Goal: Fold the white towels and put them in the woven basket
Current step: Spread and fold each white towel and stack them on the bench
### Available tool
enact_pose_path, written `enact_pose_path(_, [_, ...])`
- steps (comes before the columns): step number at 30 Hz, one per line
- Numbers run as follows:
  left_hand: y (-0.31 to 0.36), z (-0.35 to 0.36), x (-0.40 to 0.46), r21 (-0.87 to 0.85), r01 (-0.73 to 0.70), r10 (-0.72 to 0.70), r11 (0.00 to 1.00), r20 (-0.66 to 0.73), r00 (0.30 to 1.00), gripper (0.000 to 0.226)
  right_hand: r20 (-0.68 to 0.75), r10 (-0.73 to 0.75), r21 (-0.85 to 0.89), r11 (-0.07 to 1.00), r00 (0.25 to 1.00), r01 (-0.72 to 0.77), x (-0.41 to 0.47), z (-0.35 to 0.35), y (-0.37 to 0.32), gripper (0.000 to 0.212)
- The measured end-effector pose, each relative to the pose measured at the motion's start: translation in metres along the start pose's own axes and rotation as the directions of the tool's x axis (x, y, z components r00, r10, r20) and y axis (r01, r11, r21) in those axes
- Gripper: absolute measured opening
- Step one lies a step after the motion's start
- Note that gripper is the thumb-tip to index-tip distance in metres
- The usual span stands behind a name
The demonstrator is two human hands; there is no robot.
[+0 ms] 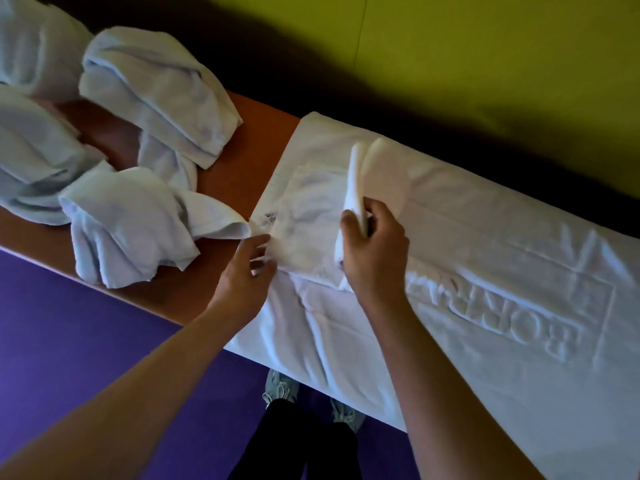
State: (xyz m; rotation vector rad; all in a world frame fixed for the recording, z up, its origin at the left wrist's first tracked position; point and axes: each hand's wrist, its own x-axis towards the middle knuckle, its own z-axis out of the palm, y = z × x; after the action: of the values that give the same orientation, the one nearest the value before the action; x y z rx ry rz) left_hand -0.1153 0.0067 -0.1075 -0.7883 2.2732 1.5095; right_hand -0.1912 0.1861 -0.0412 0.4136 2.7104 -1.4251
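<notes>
My right hand (372,244) pinches a raised flap of the small white terry towel (311,220), which lies on the large white embossed towel (485,271) covering the orange counter (225,168). My left hand (251,268), fingers relaxed, rests at the towel's near-left corner. If that corner slips, I think the fold will land crooked. The lifted flap's long axis runs away from me, pointing toward the green wall (485,46). Crumpled white towels (138,150) wait left.

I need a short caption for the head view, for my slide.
Right hand grips a fold of a small white towel lying on a larger spread towel; left hand reaches its edge.
</notes>
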Motion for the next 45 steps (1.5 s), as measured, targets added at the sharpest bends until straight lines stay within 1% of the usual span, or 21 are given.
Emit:
enact_pose_path(5, [0.013, -0.002, 0.005, -0.198, 0.129, -0.137, 0.972, -0.028, 0.990, 0.024, 0.175, -0.113, -0.154, 0.978, 0.978, 0.140, -0.016, 0.050, -0.013, 0.039])
enact_pose_path(7, [0.017, -0.004, 0.007, -0.245, 0.147, -0.159, 0.958, -0.030, 0.987, 0.023, 0.349, -0.079, -0.213, 0.964, 0.934, 0.161, -0.020, 0.064, -0.007, 0.047])
enact_pose_path(9, [0.019, -0.005, 0.009, -0.257, 0.156, -0.167, 0.954, -0.020, 0.986, 0.022, 0.523, -0.005, -0.209, 0.969, 0.852, 0.134, -0.023, 0.066, -0.001, 0.051])
enact_pose_path(10, [0.020, -0.005, 0.010, -0.251, 0.162, -0.171, 0.954, -0.012, 0.985, 0.021, 0.536, -0.014, -0.184, 0.974, 0.844, 0.133, -0.024, 0.062, 0.001, 0.047])
enact_pose_path(11, [0.020, -0.005, 0.011, -0.237, 0.173, -0.180, 0.956, -0.007, 0.984, 0.023, 0.480, -0.052, -0.146, 0.980, 0.876, 0.138, -0.023, 0.056, 0.004, 0.039])
enact_pose_path(13, [0.022, -0.006, 0.012, -0.178, 0.183, -0.186, 0.967, -0.003, 0.982, 0.032, 0.222, -0.074, -0.084, 0.992, 0.972, 0.095, -0.019, 0.039, 0.013, 0.018])
enact_pose_path(14, [0.023, -0.006, 0.014, -0.143, 0.181, -0.183, 0.973, -0.005, 0.983, 0.035, 0.079, -0.024, -0.068, 0.997, 0.997, 0.029, -0.016, 0.031, 0.021, 0.013])
enact_pose_path(15, [0.025, -0.006, 0.015, -0.112, 0.181, -0.184, 0.977, -0.010, 0.983, 0.037, -0.037, 0.067, -0.049, 0.996, 0.997, -0.069, -0.012, 0.024, 0.030, 0.015])
enact_pose_path(16, [0.026, -0.005, 0.018, -0.087, 0.184, -0.186, 0.979, -0.018, 0.982, 0.038, -0.102, 0.183, -0.036, 0.982, 0.978, -0.187, -0.007, 0.019, 0.038, 0.021])
enact_pose_path(17, [0.028, -0.004, 0.020, -0.071, 0.193, -0.195, 0.979, -0.021, 0.981, 0.040, -0.101, 0.302, -0.030, 0.951, 0.948, -0.306, -0.002, 0.015, 0.046, 0.029])
enact_pose_path(19, [0.036, -0.001, 0.026, -0.082, 0.232, -0.234, 0.969, -0.015, 0.972, 0.043, 0.030, 0.461, 0.035, 0.886, 0.887, -0.462, 0.007, 0.010, 0.055, 0.039])
enact_pose_path(22, [0.049, 0.001, 0.032, -0.082, 0.306, -0.307, 0.949, -0.001, 0.952, 0.049, 0.221, 0.438, 0.110, 0.877, 0.872, -0.468, 0.016, 0.012, 0.056, 0.038])
enact_pose_path(25, [0.060, 0.003, 0.033, -0.079, 0.321, -0.318, 0.944, 0.052, 0.947, 0.053, 0.278, 0.455, 0.258, 0.813, 0.846, -0.522, 0.020, 0.016, 0.052, 0.037])
enact_pose_path(27, [0.065, 0.003, 0.032, -0.070, 0.306, -0.299, 0.949, 0.099, 0.949, 0.045, 0.276, 0.477, 0.340, 0.763, 0.834, -0.549, 0.021, 0.013, 0.049, 0.037])
enact_pose_path(29, [0.069, 0.003, 0.029, -0.097, 0.306, -0.292, 0.947, 0.139, 0.946, 0.024, 0.252, 0.444, 0.354, 0.785, 0.860, -0.508, 0.020, 0.006, 0.049, 0.033])
enact_pose_path(30, [0.072, 0.003, 0.026, -0.134, 0.319, -0.296, 0.938, 0.164, 0.941, 0.019, 0.240, 0.421, 0.355, 0.801, 0.875, -0.482, 0.018, 0.001, 0.048, 0.029])
enact_pose_path(34, [0.083, 0.014, 0.007, -0.169, 0.335, -0.287, 0.927, 0.253, 0.924, 0.045, 0.186, 0.360, 0.368, 0.837, 0.914, -0.405, 0.005, -0.029, 0.056, 0.017])
enact_pose_path(36, [0.088, 0.025, -0.006, -0.139, 0.329, -0.281, 0.934, 0.284, 0.917, 0.049, 0.171, 0.354, 0.367, 0.843, 0.919, -0.393, -0.003, -0.047, 0.063, 0.017])
enact_pose_path(38, [0.093, 0.039, -0.018, -0.166, 0.352, -0.297, 0.921, 0.286, 0.911, 0.035, 0.145, 0.368, 0.390, 0.832, 0.918, -0.395, -0.011, -0.063, 0.073, 0.019])
enact_pose_path(40, [0.099, 0.056, -0.030, -0.210, 0.376, -0.315, 0.903, 0.274, 0.909, 0.012, 0.116, 0.384, 0.406, 0.823, 0.916, -0.396, -0.018, -0.082, 0.083, 0.023])
enact_pose_path(45, [0.109, 0.105, -0.067, -0.041, 0.227, -0.204, 0.973, 0.306, 0.930, 0.015, 0.085, 0.393, 0.394, 0.831, 0.915, -0.394, -0.037, -0.140, 0.121, 0.028])
